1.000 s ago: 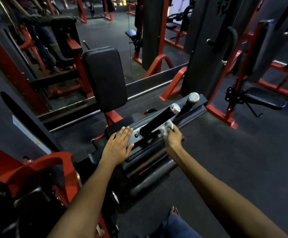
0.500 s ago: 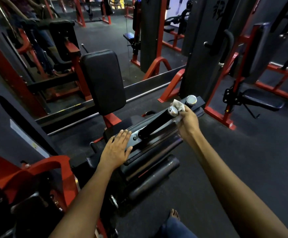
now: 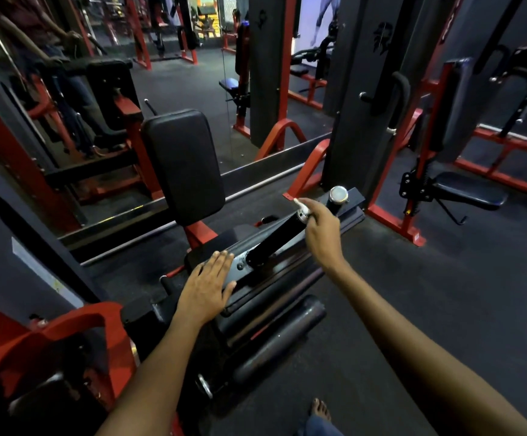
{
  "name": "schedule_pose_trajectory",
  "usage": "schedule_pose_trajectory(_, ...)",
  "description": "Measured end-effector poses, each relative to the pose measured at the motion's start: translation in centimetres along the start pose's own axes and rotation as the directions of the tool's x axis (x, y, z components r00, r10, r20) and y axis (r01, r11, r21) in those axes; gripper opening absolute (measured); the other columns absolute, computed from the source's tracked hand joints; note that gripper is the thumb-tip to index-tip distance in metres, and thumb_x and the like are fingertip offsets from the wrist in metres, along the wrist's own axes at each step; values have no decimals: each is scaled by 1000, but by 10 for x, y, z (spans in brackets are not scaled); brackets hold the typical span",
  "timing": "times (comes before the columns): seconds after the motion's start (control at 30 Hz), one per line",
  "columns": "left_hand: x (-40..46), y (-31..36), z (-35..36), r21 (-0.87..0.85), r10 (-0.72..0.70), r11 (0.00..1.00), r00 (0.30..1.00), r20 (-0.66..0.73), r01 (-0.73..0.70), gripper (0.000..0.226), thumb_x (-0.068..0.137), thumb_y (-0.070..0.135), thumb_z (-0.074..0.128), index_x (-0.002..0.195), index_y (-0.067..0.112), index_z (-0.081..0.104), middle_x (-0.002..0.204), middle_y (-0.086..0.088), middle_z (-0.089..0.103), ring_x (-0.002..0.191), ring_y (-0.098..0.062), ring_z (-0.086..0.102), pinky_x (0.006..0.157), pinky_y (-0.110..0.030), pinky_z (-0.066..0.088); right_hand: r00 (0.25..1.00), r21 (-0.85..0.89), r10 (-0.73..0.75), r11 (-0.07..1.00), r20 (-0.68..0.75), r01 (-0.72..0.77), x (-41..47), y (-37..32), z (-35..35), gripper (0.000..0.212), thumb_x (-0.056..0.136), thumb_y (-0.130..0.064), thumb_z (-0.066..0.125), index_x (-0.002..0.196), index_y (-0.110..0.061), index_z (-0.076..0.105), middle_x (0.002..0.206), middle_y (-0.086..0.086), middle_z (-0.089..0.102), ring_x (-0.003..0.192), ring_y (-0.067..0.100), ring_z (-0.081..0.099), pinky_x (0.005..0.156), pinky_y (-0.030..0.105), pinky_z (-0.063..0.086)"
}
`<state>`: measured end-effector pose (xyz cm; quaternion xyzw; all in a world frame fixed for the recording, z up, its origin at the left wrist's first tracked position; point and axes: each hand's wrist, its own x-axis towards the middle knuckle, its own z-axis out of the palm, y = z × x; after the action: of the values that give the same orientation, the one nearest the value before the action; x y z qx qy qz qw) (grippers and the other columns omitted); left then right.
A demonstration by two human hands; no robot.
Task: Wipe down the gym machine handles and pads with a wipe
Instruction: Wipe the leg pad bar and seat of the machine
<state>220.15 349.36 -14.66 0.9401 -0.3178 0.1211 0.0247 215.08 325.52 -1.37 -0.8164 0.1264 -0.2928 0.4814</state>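
A black handle bar (image 3: 273,240) with a chrome end cap slants up from the machine's black footplate (image 3: 290,272). My right hand (image 3: 322,231) is closed over the bar's far end, with a white wipe (image 3: 299,205) pinched in it; only a corner of the wipe shows past my fingers. A second chrome-capped handle (image 3: 338,194) stands just beyond that hand. My left hand (image 3: 207,286) lies flat with its fingers apart on the near left corner of the footplate. The black back pad (image 3: 185,165) stands upright behind the machine.
A mirror wall (image 3: 174,89) runs behind the pad, with a low ledge along its base. A red frame arm (image 3: 76,322) curves at lower left. A black weight-stack tower (image 3: 362,121) and a red machine with a seat (image 3: 469,190) stand to the right. My bare foot (image 3: 320,410) is on the dark rubber floor.
My right hand has slid with the wipe from the base of the handle bar up to its chrome end. My left hand has stayed flat on the footplate.
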Motion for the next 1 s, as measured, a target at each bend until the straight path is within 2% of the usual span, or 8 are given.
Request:
schedule_pose_trajectory(0.1, 0, 0, 1, 8, -2, 1000, 1000, 2, 2, 61, 92, 44, 33, 139, 8, 50, 140, -7, 54, 130, -22, 51, 97, -36, 48, 955, -287, -280, 911, 94, 295, -22, 26, 6, 57, 79, 20, 45, 131, -1, 54, 138, 14, 50, 135, 25, 39, 116, 27, 24)
schedule_pose_trajectory(0.27, 1, 1, -2, 9, -1, 1000, 1000, 3, 1, 61, 91, 44, 34, 137, 9, 53, 138, -6, 56, 128, -21, 53, 96, -35, 49, 706, -363, -614, 606, 352, 708, -56, 51, 19, 54, 78, 16, 45, 130, 1, 52, 139, 20, 47, 138, 25, 29, 119, 34, 13)
schedule_pose_trajectory(0.47, -1, 2, -4, -7, -10, 1000, 1000, 6, 10, 61, 92, 43, 34, 139, 9, 51, 139, -6, 55, 129, -21, 52, 96, -36, 48, 763, -736, -486, 304, 426, 604, -19, 41, 42, 40, 80, -5, 36, 104, 1, 68, 106, 19, 67, 111, 37, 59, 115, 44, 14)
schedule_pose_trajectory(0.57, 1, 2, -3, -17, -21, 1000, 1000, 19, 21, 61, 91, 43, 34, 138, 9, 52, 140, -6, 54, 129, -22, 51, 96, -37, 48, 779, -715, -363, 324, 511, 620, -16, 27, 65, 34, 77, -12, 37, 79, -2, 70, 78, 16, 67, 85, 33, 64, 110, 43, 29)
schedule_pose_trajectory(0.67, 0, 1, -2, -15, -17, 1000, 999, 30, 17, 62, 91, 43, 33, 140, 9, 50, 141, -7, 53, 131, -23, 49, 97, -38, 47, 687, -615, -214, 319, 694, 721, -21, 30, 93, 32, 86, -18, 44, 98, -2, 69, 99, 17, 68, 103, 32, 60, 111, 42, 26)
schedule_pose_trajectory(0.9, 1, 1, -1, -33, -17, 999, 999, 37, 18, 62, 93, 44, 32, 141, 8, 48, 142, -8, 52, 132, -22, 48, 98, -39, 47, 383, -290, -585, 250, 715, 924, -44, 104, 67, 39, 87, -12, 40, 113, -1, 66, 122, 12, 64, 122, 28, 54, 115, 36, 19)
schedule_pose_trajectory(0.97, 1, 1, -2, -38, -13, 999, 999, 36, 15, 62, 93, 44, 32, 141, 7, 47, 142, -8, 52, 132, -23, 49, 98, -39, 47, 509, -268, -581, 452, 636, 851, -58, 115, 55, 36, 89, -10, 43, 118, -3, 64, 126, 11, 61, 125, 25, 51, 113, 34, 30)
schedule_pose_trajectory(1.0, 1, 1, -2, -42, -11, 999, 999, 38, 13, 62, 93, 43, 32, 141, 7, 48, 141, -9, 53, 131, -23, 49, 97, -39, 48, 657, -267, -517, 636, 549, 724, -67, 118, 50, 34, 90, -8, 46, 119, -5, 63, 126, 10, 61, 124, 22, 52, 109, 30, 35)
